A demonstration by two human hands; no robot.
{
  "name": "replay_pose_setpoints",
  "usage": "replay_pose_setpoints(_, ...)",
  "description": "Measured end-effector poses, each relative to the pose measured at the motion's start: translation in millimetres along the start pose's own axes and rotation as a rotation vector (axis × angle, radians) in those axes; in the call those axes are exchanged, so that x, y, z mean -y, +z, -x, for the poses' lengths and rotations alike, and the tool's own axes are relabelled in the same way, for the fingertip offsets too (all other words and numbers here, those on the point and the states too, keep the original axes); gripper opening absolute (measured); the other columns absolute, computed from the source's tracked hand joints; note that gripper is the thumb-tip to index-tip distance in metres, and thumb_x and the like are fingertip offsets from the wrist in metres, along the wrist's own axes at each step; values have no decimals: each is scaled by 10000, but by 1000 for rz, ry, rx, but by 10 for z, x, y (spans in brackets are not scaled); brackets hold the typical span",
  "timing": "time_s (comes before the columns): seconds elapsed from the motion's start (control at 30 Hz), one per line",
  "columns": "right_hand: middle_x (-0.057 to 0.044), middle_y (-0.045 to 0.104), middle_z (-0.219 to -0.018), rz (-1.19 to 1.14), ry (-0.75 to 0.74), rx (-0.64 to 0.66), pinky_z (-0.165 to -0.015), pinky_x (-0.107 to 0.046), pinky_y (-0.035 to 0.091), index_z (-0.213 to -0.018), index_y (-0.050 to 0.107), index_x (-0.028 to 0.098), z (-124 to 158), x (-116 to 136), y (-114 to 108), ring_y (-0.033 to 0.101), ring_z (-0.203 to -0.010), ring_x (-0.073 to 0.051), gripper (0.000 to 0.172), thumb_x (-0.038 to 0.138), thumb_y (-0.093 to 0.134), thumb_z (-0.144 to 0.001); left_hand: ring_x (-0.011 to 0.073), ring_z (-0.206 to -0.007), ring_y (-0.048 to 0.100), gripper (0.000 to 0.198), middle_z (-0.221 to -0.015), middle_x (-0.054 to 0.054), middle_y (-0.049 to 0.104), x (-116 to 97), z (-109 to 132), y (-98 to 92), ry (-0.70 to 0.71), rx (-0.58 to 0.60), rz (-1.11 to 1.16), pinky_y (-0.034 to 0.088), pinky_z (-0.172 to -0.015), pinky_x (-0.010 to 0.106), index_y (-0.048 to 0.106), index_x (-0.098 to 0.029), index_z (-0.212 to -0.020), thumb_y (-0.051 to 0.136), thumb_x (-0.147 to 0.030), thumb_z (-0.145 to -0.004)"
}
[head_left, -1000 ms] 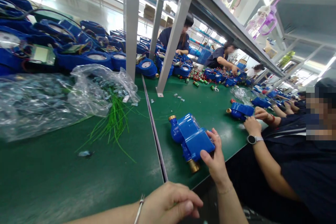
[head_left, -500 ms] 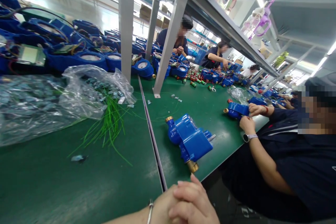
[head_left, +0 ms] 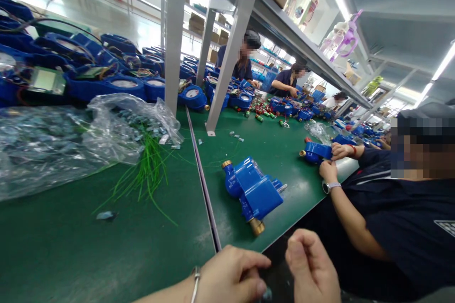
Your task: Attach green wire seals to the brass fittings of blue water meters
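Observation:
My left hand [head_left: 232,274], with a bracelet at the wrist, is at the bottom over the bench's front edge. Its index finger stretches right, apart from the thumb. A small bluish piece [head_left: 266,293] shows by the thumb tip; I cannot tell whether it is held. My right hand [head_left: 313,267] is closed to its right, thumb pressed on curled fingers; anything inside is hidden. Beyond both hands, touched by neither, a blue water meter [head_left: 252,189] with brass threaded ends lies on the green bench [head_left: 167,255].
A clear plastic bag [head_left: 53,151] of small bluish tags with green strands [head_left: 145,170] lies left. Blue meters [head_left: 121,83] crowd the back. A grey post [head_left: 227,57] stands on the bench. At right, a co-worker's hands [head_left: 334,161] hold another meter [head_left: 316,152].
My hands were clasped together and are now apart, the right one moved to the right. The view has shifted slightly; the nearest meter still lies in the same place on the bench.

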State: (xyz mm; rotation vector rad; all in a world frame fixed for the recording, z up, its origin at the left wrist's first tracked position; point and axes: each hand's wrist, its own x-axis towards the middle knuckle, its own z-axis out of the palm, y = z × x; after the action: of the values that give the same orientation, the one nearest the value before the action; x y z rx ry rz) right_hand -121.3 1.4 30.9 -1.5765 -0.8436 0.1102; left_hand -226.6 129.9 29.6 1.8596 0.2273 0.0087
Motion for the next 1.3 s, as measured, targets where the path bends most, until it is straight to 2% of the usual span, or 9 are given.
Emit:
replay_pose_setpoints(0.07,-5,531,-719,310,-178,-34,-619,-241,409,-817,560,200,-225,41,-150,506,-651,-120,194,344,466,-908,130,-618,524,192,-684,-28,580,5,-80,-112,-75,-188,-56,384,-550,202,633,-193,-894,506,-303,-801)
replay_pose_setpoints(0.13,-24,541,-752,553,-372,-21,-683,-277,402,-823,579,191,-432,85,-248,505,-712,-144,175,301,474,-909,143,-596,530,238,-690,-7,571,45,-198,-226,-119,-365,-88,393,-532,222,579,-170,-834,428,-353,-844)
replay_pose_setpoints(0.2,-39,536,-757,703,-503,-6,-712,-307,398,-852,585,178,-573,118,-280,495,-733,-163,176,271,453,-922,152,-576,526,235,-694,4,560,106,-311,-312,-132,-444,-105,396,-523,241,526,-169,-827,382,-351,-860)
replay_pose_setpoints(0.27,-50,529,-768,793,-565,9,-721,-322,395,-874,585,165,-642,135,-273,487,-747,-173,176,245,439,-930,170,-653,550,193,-761,22,582,169,-383,-355,-100,-469,-133,420,-591,262,524,-171,-870,390,-309,-853)
replay_pose_setpoints(0.4,-51,522,-777,821,-605,33,-736,-324,398,-888,583,158,-669,132,-263,480,-751,-173,149,224,454,-925,182,-820,554,165,-887,27,598,229,-390,-352,15,-430,-173,423,-759,287,567,-190,-907,441,-271,-836)
replay_pose_setpoints(0.7,-42,524,-791,770,-523,112,-724,-309,392,-898,578,170,-677,95,-251,477,-756,-165,134,207,452,-925,165,-841,553,228,-905,20,607,146,-295,-387,107,-336,-186,435,-778,273,591,-186,-978,400,-275,-893)
replay_pose_setpoints(1.3,-43,526,-778,769,-489,175,-729,-320,404,-877,586,174,-663,132,-269,491,-739,-164,166,212,433,-929,144,-750,551,214,-826,-5,583,209,-324,-390,145,-342,-200,428,-718,257,586,-188,-956,398,-279,-910)
